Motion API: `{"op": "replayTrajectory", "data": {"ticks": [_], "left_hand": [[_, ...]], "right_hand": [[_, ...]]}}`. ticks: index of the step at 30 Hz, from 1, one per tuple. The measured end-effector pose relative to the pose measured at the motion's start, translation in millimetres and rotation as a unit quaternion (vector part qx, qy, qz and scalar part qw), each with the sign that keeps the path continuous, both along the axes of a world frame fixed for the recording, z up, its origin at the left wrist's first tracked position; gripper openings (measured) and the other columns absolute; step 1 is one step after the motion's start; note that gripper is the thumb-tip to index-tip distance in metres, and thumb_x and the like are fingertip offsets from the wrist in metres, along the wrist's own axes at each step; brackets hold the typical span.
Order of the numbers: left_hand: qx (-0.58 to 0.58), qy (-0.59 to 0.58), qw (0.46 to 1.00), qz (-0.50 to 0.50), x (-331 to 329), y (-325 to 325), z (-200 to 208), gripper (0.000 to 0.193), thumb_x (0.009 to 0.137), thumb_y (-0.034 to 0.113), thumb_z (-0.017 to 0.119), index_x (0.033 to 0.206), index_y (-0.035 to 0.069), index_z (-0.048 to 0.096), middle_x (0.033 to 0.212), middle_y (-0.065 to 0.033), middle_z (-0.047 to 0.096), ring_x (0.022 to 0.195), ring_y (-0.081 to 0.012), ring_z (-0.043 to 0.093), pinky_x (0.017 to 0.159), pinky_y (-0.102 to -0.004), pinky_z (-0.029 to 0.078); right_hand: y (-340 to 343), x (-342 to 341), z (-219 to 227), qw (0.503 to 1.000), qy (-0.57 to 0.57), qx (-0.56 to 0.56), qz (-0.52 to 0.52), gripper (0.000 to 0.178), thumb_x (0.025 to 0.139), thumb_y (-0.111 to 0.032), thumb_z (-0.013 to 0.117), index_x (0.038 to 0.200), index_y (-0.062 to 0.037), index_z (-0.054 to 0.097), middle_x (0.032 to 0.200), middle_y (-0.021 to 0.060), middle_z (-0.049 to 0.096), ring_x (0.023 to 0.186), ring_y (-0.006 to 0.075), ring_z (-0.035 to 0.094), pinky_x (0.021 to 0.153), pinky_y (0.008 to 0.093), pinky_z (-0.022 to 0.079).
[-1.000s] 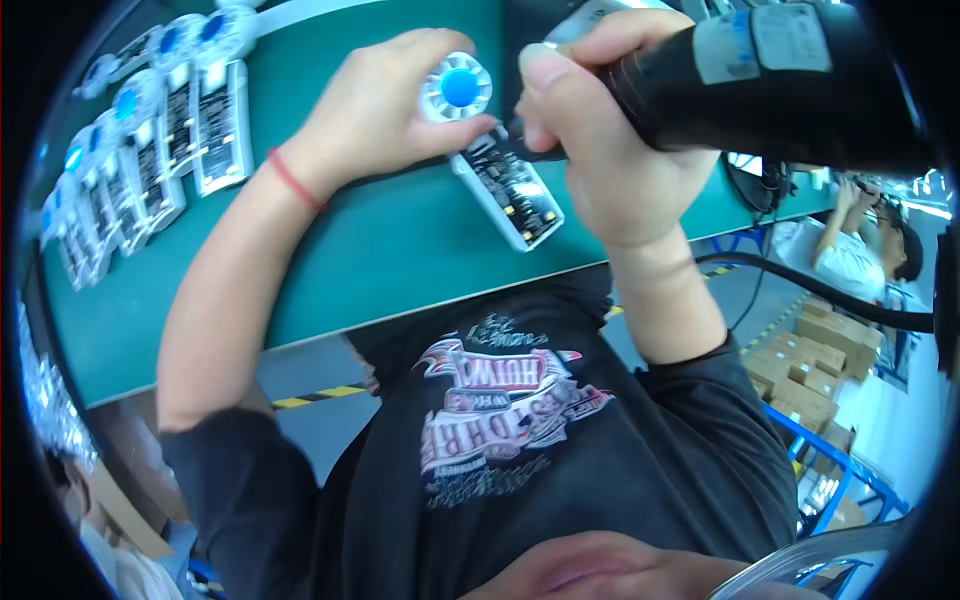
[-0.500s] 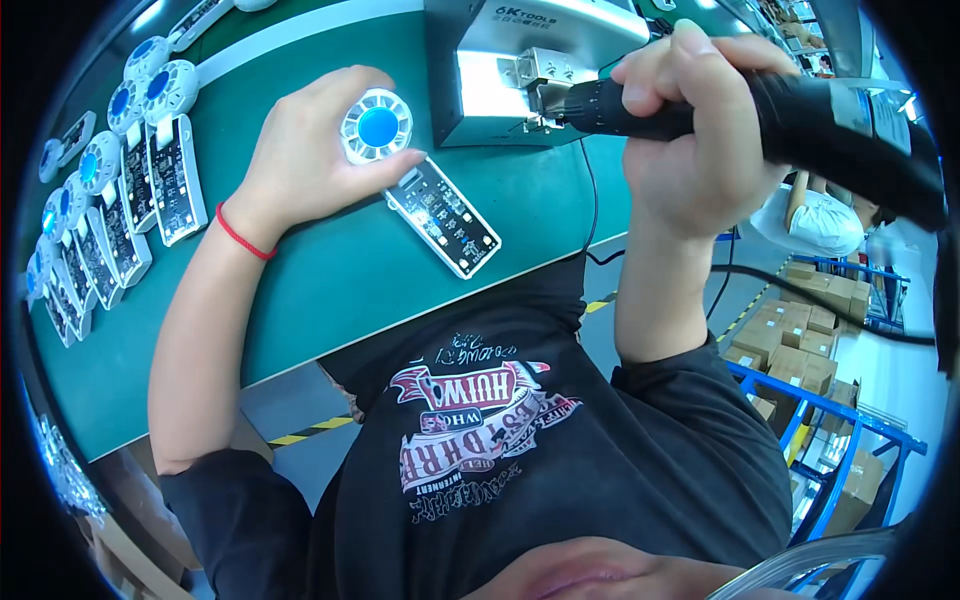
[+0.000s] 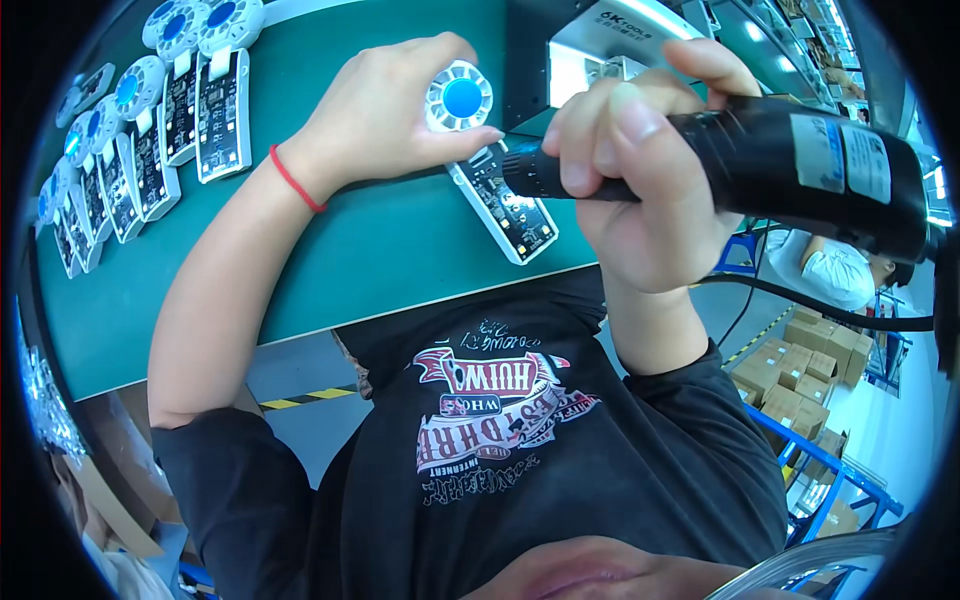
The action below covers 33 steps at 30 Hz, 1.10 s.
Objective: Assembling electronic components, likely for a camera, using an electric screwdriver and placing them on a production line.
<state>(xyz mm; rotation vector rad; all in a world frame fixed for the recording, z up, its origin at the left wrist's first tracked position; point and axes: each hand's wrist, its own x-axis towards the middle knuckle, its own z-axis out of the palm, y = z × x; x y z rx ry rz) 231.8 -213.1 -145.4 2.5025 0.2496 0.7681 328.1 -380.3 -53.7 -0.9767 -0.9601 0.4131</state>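
My left hand [image 3: 375, 115] is closed around the round white head of a handheld device [image 3: 461, 97] with a blue centre, thumb along its lower edge. The device's open body, showing a black circuit board [image 3: 522, 228] in a white shell, points toward me over the green bench. In my right hand [image 3: 650, 175] is a black electric screwdriver [image 3: 755, 150], gripped with fingers wrapped round its barrel. Its front end is over the upper part of the board. The bit's tip cannot be made out, so contact with the board is unclear.
Several similar devices [image 3: 222, 115] stand in a row along the left of the green bench [image 3: 300, 270]. A grey screw feeder box [image 3: 625, 40] is at the back, partly behind my right hand. Beyond the bench are cardboard boxes [image 3: 790, 370], a blue rack [image 3: 840, 465] and another person [image 3: 835, 270].
My right hand has brought the screwdriver away from the screw feeder to over the circuit board. My left hand still holds the device. The whole view has shifted, with the bench things appearing further right.
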Motion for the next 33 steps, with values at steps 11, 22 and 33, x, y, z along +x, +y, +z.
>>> {"op": "replayTrajectory", "data": {"ticks": [11,22,33], "left_hand": [[-0.009,-0.002,1.0,0.012,1,3,-11,0.048,0.074,0.034,0.087,0.109,0.008,0.066,0.095,-0.0101,0.073,0.075,-0.0277,0.07,0.066,-0.0344,0.057],[0.006,-0.019,0.999,-0.03,-9,5,4,0.049,0.075,0.038,0.087,0.106,0.007,0.065,0.09,-0.0118,0.073,0.069,-0.029,0.069,0.066,-0.035,0.056],[-0.052,0.014,0.998,-0.013,-3,12,1,0.052,0.076,0.038,0.086,0.111,0.005,0.066,0.092,-0.0121,0.075,0.07,-0.023,0.071,0.063,-0.0295,0.058]], "right_hand": [[11,5,-16,0.997,-0.026,-0.023,0.069,0.043,0.09,0.002,0.052,0.133,0.0008,0.049,0.07,0.0066,0.056,0.054,0.0184,0.056,0.062,0.0351,0.053],[-20,56,22,0.99,-0.088,0.107,-0.013,0.041,0.09,0.002,0.051,0.131,-0.0007,0.052,0.069,0.007,0.055,0.055,0.0194,0.055,0.063,0.0353,0.052],[-36,61,19,0.991,-0.096,0.076,-0.053,0.043,0.091,0.001,0.05,0.133,0.0005,0.049,0.07,0.0065,0.056,0.053,0.0187,0.055,0.061,0.0341,0.052]]}}
